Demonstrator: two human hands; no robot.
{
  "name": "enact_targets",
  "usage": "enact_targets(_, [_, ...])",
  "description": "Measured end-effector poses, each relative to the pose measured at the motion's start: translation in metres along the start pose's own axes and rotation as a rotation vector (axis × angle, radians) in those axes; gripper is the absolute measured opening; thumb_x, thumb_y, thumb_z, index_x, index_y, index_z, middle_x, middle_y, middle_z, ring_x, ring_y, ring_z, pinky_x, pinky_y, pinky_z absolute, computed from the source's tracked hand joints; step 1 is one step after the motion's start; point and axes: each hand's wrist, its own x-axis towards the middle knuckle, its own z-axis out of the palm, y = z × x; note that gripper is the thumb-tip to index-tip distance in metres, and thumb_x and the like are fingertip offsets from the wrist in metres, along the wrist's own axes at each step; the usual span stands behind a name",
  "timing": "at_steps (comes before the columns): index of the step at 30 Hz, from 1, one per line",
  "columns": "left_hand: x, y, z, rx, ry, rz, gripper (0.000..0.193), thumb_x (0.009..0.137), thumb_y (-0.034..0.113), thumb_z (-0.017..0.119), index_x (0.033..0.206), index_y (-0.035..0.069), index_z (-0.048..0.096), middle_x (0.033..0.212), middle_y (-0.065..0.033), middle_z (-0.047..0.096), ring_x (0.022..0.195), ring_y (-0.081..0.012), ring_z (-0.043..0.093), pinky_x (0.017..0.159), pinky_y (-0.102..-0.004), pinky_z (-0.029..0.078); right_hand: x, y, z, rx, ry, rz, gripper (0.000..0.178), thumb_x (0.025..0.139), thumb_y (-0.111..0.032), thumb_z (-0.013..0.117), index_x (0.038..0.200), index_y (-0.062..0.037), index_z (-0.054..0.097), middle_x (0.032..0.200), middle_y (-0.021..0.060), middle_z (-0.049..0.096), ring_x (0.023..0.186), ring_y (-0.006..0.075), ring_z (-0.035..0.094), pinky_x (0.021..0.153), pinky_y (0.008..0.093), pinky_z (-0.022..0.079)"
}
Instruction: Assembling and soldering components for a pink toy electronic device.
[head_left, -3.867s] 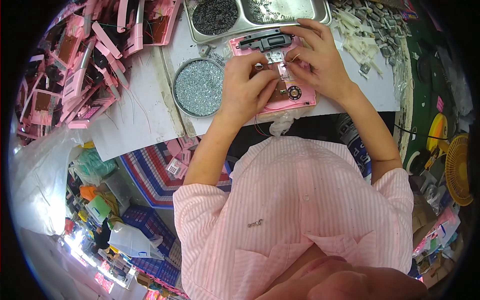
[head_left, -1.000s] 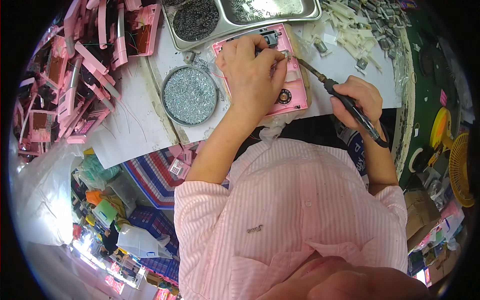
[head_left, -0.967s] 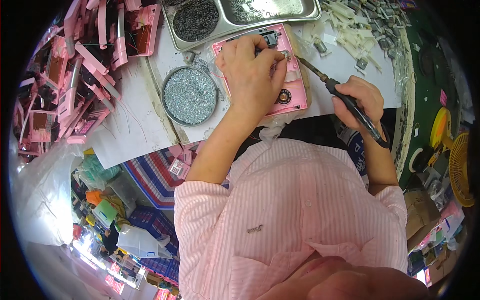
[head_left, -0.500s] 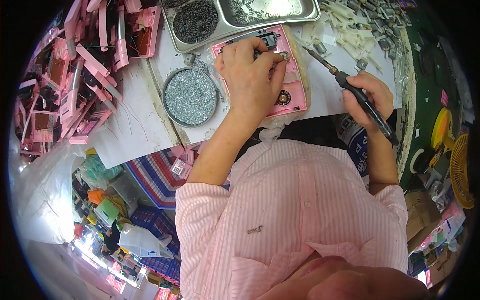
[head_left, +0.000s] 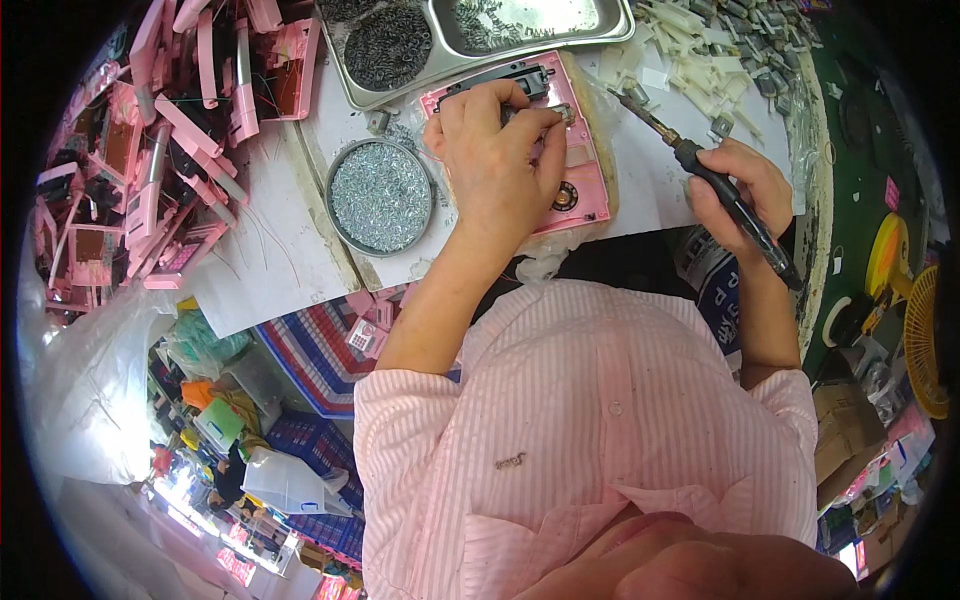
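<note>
A pink plastic casing lies at the far side of the table edge on a padded, plastic-wrapped block. Inside it are a black mechanism strip, a small metal part and a round dark part with a brassy ring. My left hand rests over the casing, thumb and fingers pinched near the metal part; what they hold is hidden. In my right hand is a black-handled soldering iron, its tip pointing up and left, to the right of the casing and apart from it.
A round tin of small silvery screws stands left of the casing. Behind is a metal tray with dark springs. Pink casings are heaped at the far left. White plastic parts and small motors lie at the far right.
Almost nothing differs. The view has shifted slightly; both hands keep their places, the left over the casing and the right around the soldering iron.
</note>
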Motion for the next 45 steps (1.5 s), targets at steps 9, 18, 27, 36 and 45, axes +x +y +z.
enact_targets(9, [0.002, 0.000, 0.003, 0.024, 0.002, -0.017, 0.008, 0.071, 0.017, 0.078, 0.077, 0.015, 0.073, 0.097, -0.0017, 0.060, 0.094, -0.0259, 0.054, 0.082, -0.0449, 0.033, 0.002, 0.002, 0.008, 0.006, -0.032, -0.020, 0.028, 0.076, -0.002, 0.078, 0.102, -0.0007, 0.067, 0.065, 0.0069, 0.058, 0.052, 0.0184, 0.053, 0.049, 0.0293, 0.039])
enact_targets(18, [0.006, 0.004, 0.004, 0.059, -0.029, -0.020, 0.010, 0.070, 0.017, 0.077, 0.078, 0.013, 0.071, 0.097, -0.0022, 0.059, 0.094, -0.0259, 0.053, 0.083, -0.0455, 0.033, 0.001, 0.006, 0.023, 0.026, -0.080, -0.052, 0.028, 0.078, -0.002, 0.077, 0.104, 0.0021, 0.065, 0.069, 0.0084, 0.059, 0.053, 0.0187, 0.048, 0.049, 0.0313, 0.036])
enact_targets(27, [0.007, 0.006, 0.006, 0.089, -0.021, -0.007, 0.011, 0.071, 0.019, 0.076, 0.077, 0.014, 0.069, 0.096, -0.0011, 0.057, 0.093, -0.0244, 0.051, 0.085, -0.0443, 0.031, 0.004, 0.005, 0.027, 0.033, -0.090, -0.033, 0.027, 0.078, -0.002, 0.076, 0.103, 0.0004, 0.065, 0.067, 0.0071, 0.057, 0.052, 0.0184, 0.048, 0.049, 0.0312, 0.036])
enact_targets(36, [0.007, 0.006, 0.003, 0.121, -0.034, 0.003, 0.012, 0.070, 0.019, 0.079, 0.080, 0.016, 0.072, 0.095, 0.0000, 0.057, 0.093, -0.0234, 0.054, 0.086, -0.0439, 0.032, 0.006, 0.002, 0.022, 0.002, -0.081, -0.040, 0.027, 0.074, -0.001, 0.077, 0.100, -0.0016, 0.068, 0.064, 0.0068, 0.057, 0.052, 0.0202, 0.054, 0.049, 0.0301, 0.040])
enact_targets(45, [0.007, 0.006, 0.005, 0.106, -0.013, 0.024, 0.010, 0.069, 0.018, 0.076, 0.076, 0.014, 0.069, 0.095, -0.0003, 0.057, 0.091, -0.0239, 0.051, 0.084, -0.0437, 0.031, 0.007, 0.000, 0.023, 0.002, -0.076, -0.049, 0.029, 0.075, -0.001, 0.078, 0.101, -0.0010, 0.067, 0.066, 0.0071, 0.059, 0.052, 0.0204, 0.055, 0.049, 0.0303, 0.041])
